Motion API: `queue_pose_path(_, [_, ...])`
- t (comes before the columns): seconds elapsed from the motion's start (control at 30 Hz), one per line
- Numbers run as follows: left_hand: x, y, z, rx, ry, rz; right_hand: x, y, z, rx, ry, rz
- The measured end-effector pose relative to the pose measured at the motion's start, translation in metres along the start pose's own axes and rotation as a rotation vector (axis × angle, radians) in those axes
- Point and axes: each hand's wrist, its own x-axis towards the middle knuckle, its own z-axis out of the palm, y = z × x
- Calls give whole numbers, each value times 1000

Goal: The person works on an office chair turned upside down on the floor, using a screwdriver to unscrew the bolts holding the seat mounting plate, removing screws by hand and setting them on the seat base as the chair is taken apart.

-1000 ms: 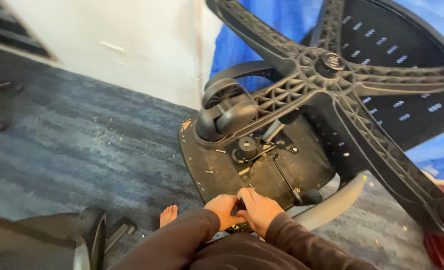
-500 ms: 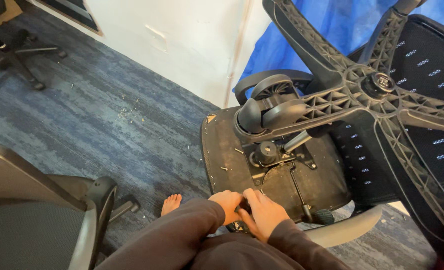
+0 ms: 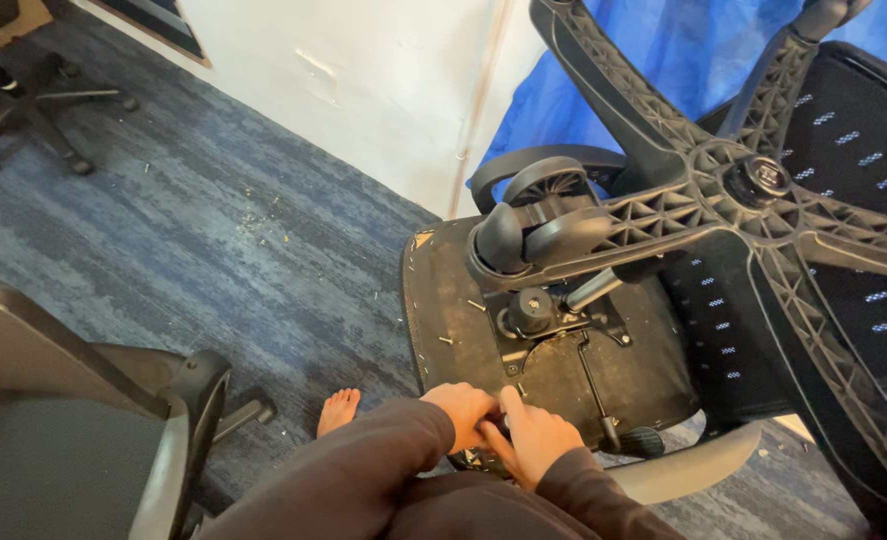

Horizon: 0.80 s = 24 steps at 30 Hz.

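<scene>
A person is sitting on a blue-grey carpeted floor point(image 3: 214, 240), looking down at an office chair point(image 3: 564, 330) that is lying tipped over with the underside of its seat facing them. The left hand point(image 3: 461, 412) and right hand point(image 3: 530, 440) are pressing together at the near edge of the seat underside point(image 3: 464, 330), fingers curled and working at something small between them; what they are pinching is hidden, so it cannot be told whether either hand is gripping a tool or a fastener. Just above the hands, the black metal tilt mechanism point(image 3: 549, 320) is sitting in the middle of the seat, and the five-armed plastic base point(image 3: 754, 185) with a caster wheel point(image 3: 539, 225) is looming over it. A curved grey armrest point(image 3: 699, 465) is lying near the right hand. A bare foot point(image 3: 339, 410) is resting on the carpet just beside the seat edge, with small staples or debris point(image 3: 264, 220) scattered well apart from it. The risks, as a judgement: the propped chair could be rolling or slumping onto the hands, fingers could be catching on the staples along the seat edge, and the bare foot could be stepping on loose bits. Another chair point(image 3: 84, 440) is standing at the lower left
</scene>
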Motion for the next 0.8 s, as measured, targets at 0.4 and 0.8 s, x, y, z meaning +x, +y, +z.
queue_pose_path(0.4, [-3, -8, -1, -89, 24, -55, 14, 21, -16, 41, -13, -494])
queue_pose_path(0.8, [-10, -6, -6, -203, 0, -118, 10, 12, 4, 89, 51, -267])
